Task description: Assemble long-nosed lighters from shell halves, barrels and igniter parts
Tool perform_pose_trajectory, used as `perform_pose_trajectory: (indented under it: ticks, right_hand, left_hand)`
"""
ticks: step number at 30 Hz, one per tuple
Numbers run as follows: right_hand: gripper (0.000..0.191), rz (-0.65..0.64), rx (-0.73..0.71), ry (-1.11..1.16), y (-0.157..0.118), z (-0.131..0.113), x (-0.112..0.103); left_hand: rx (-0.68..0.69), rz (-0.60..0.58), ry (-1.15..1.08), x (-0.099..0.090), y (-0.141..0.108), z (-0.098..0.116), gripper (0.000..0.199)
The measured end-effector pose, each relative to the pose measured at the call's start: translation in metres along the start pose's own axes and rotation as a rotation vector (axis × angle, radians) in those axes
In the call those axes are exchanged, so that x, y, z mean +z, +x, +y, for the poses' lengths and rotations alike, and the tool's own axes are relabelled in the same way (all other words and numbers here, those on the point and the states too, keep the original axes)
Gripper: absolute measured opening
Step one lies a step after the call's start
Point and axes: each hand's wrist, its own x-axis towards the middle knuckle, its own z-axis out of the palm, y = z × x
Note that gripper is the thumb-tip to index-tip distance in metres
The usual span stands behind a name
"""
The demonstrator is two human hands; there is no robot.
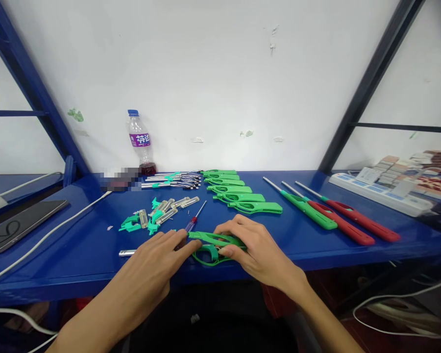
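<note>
At the table's front edge, both hands grip a green gas lighter (215,239) whose casing halves stand partly apart. My left hand (165,255) pinches its narrow end, and a metal tube (127,253) sticks out to the left from under that hand. My right hand (252,242) is closed around the handle end, with the thumb at the gap near the trigger (212,252). A screwdriver (194,220) lies just behind the lighter. To its left are clear fuel tanks (167,215) and teal trigger parts (130,224). What lies under my fingers is hidden.
Behind lie several green casing halves (255,208) and metal tubes with wires (172,181). Assembled lighters, one green (312,213) and two red (360,220), lie right, near a power strip (382,193). A bottle (141,142) stands by the wall; a phone (25,223) lies left.
</note>
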Motion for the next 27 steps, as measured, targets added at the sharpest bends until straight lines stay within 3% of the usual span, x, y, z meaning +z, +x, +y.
perform_pose_trajectory:
  ticks: [5,11,15,18,23,27]
  right_hand:
    - [0.033,0.035,0.042,-0.005,-0.001,0.002,0.004]
    - [0.041,0.200,0.085,-0.036,0.001,-0.003,-0.001]
    - [0.021,0.081,0.196,-0.041,0.011,-0.019,-0.015]
    - [0.010,-0.038,0.196,-0.054,0.016,-0.028,-0.018]
    - [0.010,-0.111,0.176,-0.121,0.007,-0.029,-0.010]
    - [0.014,-0.153,0.210,-0.134,0.000,-0.027,-0.008]
  left_hand:
    - [0.003,0.006,0.009,0.004,-0.001,-0.002,0.089]
    - [0.029,-0.017,0.014,-0.001,-0.001,-0.001,0.093]
    - [0.041,-0.028,0.047,-0.001,-0.002,0.002,0.095]
    - [0.044,-0.055,0.079,-0.003,0.000,0.008,0.088]
    - [0.055,-0.102,0.113,-0.016,0.005,0.024,0.066]
    - [0.040,-0.130,0.128,-0.018,0.006,0.028,0.066]
